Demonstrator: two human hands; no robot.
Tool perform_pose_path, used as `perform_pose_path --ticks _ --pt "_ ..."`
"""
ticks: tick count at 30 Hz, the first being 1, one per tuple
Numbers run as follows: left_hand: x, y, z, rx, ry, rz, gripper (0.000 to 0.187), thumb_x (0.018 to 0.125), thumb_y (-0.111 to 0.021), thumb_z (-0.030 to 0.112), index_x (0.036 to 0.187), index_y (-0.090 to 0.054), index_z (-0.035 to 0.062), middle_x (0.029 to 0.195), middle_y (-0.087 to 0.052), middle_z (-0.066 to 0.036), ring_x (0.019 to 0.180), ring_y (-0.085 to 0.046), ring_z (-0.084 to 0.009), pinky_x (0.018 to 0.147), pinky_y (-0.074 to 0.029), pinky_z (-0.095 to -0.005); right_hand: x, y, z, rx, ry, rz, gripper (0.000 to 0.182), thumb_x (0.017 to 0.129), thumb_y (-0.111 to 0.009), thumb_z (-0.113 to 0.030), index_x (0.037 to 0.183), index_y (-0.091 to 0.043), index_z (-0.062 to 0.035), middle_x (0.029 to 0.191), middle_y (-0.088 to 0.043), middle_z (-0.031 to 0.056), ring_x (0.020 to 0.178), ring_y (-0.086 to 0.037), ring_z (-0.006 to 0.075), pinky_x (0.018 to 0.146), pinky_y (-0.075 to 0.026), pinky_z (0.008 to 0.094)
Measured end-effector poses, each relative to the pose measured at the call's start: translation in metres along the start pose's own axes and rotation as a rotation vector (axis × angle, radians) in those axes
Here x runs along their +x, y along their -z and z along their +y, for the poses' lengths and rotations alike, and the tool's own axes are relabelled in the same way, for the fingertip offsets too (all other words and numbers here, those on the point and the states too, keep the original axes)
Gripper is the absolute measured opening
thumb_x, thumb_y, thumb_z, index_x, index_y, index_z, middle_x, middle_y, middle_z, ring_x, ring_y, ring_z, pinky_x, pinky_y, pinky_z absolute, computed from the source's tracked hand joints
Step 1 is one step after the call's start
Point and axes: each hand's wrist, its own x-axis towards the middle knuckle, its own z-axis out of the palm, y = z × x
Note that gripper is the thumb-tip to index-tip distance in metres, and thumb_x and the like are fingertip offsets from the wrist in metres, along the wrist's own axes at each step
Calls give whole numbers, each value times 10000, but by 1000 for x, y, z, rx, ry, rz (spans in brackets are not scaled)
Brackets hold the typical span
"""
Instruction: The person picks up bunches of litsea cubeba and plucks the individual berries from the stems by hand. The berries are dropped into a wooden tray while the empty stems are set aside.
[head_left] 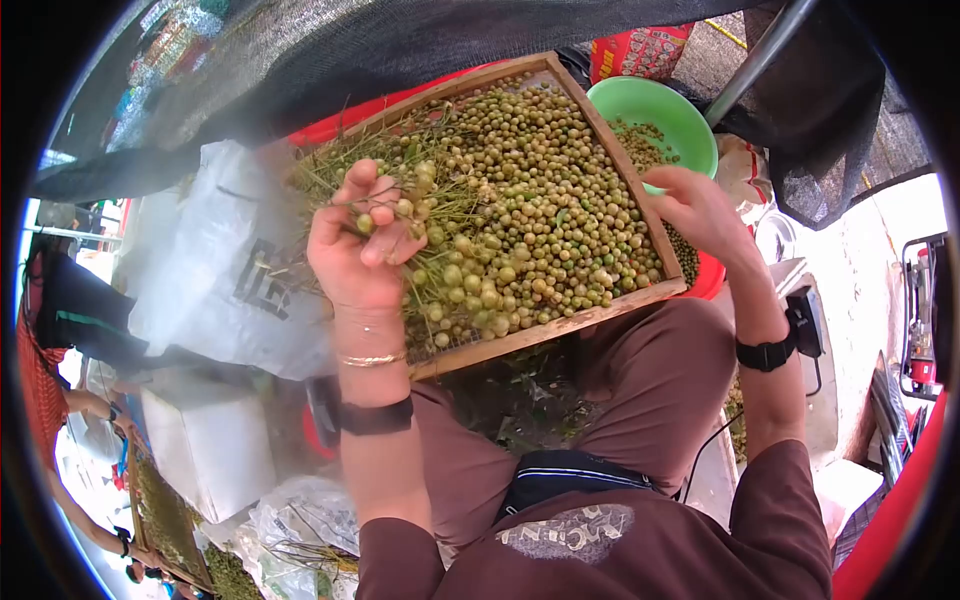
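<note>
My left hand is turned palm up over the left part of a wood-framed mesh tray. Its fingers are curled around a sprig of round green berries, whose thin stems are partly blurred. Loose green-brown berries fill much of the tray, with a tangle of stems along its left side. At the tray's right rim is my right hand, fingers closed and pointing left. What it holds, if anything, I cannot make out. Just beyond it stands a green basin with small berries inside.
A red basin shows under the tray, which rests by my knees. White plastic sacking lies to the left, above a white foam box. Dark netting hangs at the back. Another person's arm appears at lower left.
</note>
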Motion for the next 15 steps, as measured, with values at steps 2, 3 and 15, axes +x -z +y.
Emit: perform_pose_path --ticks 2,3,15 --pt "3 3 -3 4 38 -74 306 779 -448 116 1048 -548 7 795 -593 -101 452 -472 -85 425 -326 -229 11 -5 -42 344 106 -77 351 752 -486 -82 1071 -559 45 1052 -590 193 916 -589 259 811 -454 323" --pt "5 3 -4 10 39 -81 306 779 -448 116 1048 -548 7 795 -593 -101 452 -472 -85 425 -326 -229 16 -10 -59 446 204 -81 358 757 -468 -62 1090 -548 43 1050 -593 180 904 -590 240 793 -460 318" --pt "4 -7 -17 262 58 157 156 877 -533 207 960 -509 78 752 -572 -45 439 -401 -58 414 -331 -194 54 -68 -126 1187 85 -391 350 783 -540 -62 1125 -528 12 829 -560 27 705 -546 87 608 -447 223"
